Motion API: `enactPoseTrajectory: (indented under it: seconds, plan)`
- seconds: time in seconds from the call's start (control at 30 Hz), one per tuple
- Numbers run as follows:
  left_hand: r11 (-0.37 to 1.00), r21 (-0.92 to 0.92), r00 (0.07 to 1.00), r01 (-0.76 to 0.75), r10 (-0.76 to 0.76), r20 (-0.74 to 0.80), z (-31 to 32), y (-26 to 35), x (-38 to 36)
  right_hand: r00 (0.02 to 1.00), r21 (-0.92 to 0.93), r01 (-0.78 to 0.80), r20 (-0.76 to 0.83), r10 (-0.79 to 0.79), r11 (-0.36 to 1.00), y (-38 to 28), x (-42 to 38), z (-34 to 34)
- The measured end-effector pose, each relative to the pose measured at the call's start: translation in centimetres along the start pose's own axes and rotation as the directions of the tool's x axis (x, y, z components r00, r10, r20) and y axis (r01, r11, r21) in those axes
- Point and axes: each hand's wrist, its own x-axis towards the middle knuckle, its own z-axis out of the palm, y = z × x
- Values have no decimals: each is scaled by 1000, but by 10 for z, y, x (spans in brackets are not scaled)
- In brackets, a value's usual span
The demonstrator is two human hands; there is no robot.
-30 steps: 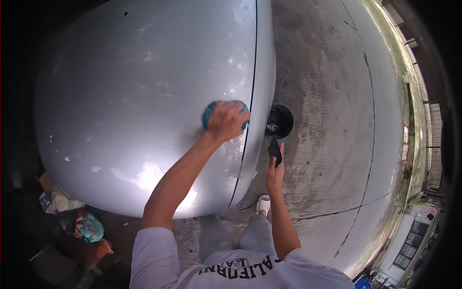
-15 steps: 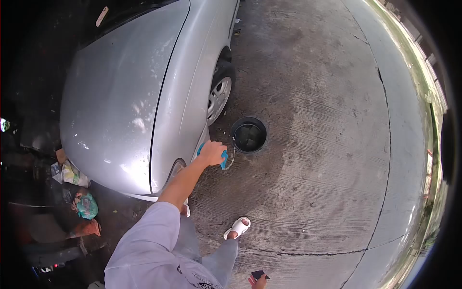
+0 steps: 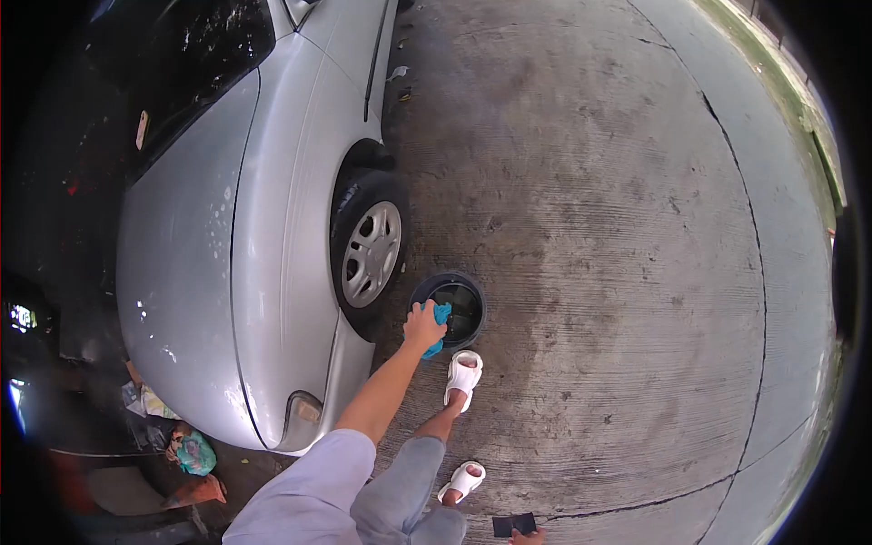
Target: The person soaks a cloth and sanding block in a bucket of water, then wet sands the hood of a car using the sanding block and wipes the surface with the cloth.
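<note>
Left grip (image 3: 422,328): blue cloth (image 3: 442,314) | near bucket (image 3: 482,311) rim | wide concrete (image 3: 627,272) rightward

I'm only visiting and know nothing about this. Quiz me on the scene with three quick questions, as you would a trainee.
1. Which is it holding the blue cloth: (a) the right hand or (b) the left hand?
2. True or false: the bucket stands on the car's hood.
3. Fill the gap: the person's sandals are ____.

Key:
1. b, the left hand.
2. False; the bucket stands on the concrete floor.
3. White.
</note>
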Motion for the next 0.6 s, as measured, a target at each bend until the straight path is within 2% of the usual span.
enactPoseTrajectory:
  seconds: [0.17, 0.2, 0.27, 0.3, 0.33, 0.4, 0.43, 0.47, 0.53, 0.6]
  plan:
    - [992, -37, 979, 118, -110, 174, 52, -11, 137, 1000, -128, -11, -21, 9, 992, -83, 0, 51]
    - [984, -52, 960, 170, -153, 232, 71, -16, 159, 1000, -112, -13, -22, 11, 994, -99, -6, 59]
    - [966, -80, 944, 247, -221, 246, 107, -22, 192, 998, 86, 39, -52, -35, 996, -123, -1, 83]
    - [959, -73, 923, 276, -243, 297, 132, -26, 207, 999, 21, -24, 25, 23, 999, -124, 6, 89]
    - [967, -44, 933, 250, -228, 279, 155, -36, 217, 990, -45, -85, 105, 89, 995, -127, 8, 93]
    - [967, -19, 929, 255, -239, 281, 193, -55, 216, 973, 103, -153, 187, 131, 983, -160, 0, 106]
    - [964, 10, 920, 267, -258, 295, 210, -54, 214, 968, -14, -157, 196, 156, 988, -167, 0, 109]
    - [962, 36, 914, 272, -269, 304, 223, -53, 212, 958, 114, -202, 228, 172, 973, -172, -1, 114]
    - [953, -2, 888, 303, -281, 364, 247, -64, 207, 935, 124, -288, 253, 250, 950, -191, -1, 120]
    - [944, 71, 876, 323, -327, 354, 268, -78, 211, 936, 75, -275, 249, 249, 959, -195, 5, 122]
